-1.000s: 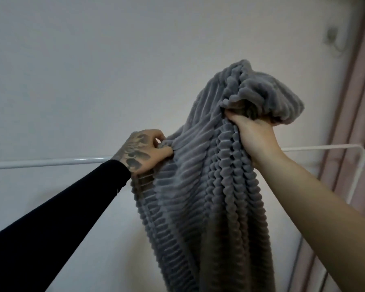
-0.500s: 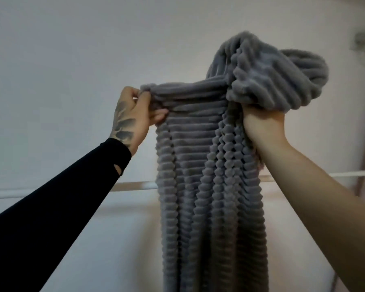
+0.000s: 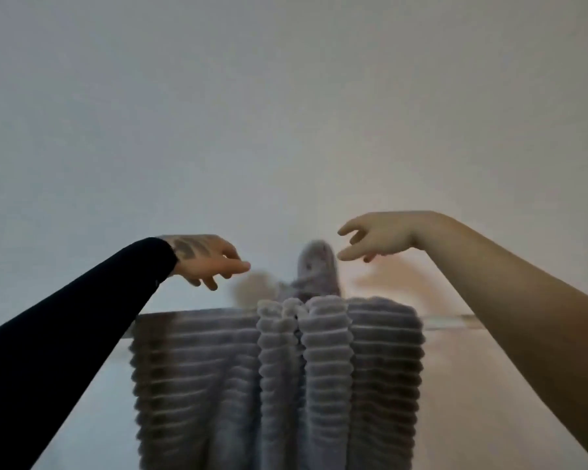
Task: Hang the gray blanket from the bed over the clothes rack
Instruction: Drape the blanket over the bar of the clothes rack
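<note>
One gray blanket (image 3: 279, 374) is draped over the single rail (image 3: 452, 321) of the clothes rack, its ribbed front panel hanging down toward the bottom of the view. The middle is bunched into two or three thick vertical folds, while the sides lie flatter against the rail. A blurred end of the fabric (image 3: 316, 269) is seen standing up above the rail, between the hands; it is judged to be tipping over to the far side, where its weight would be needed to keep the blanket from sliding forward.

Two hands are counted, and nothing is held by either. The left hand (image 3: 206, 257), in a black sleeve, is spread with fingers loosely open just above and left of the bunched folds. The right hand (image 3: 377, 237), bare-armed, is likewise open and poised above and right of the raised end. Both are apart from the fabric, as fits a release. The rail is shown only at the blanket's sides. A plain wall (image 3: 286, 113) fills the background.
</note>
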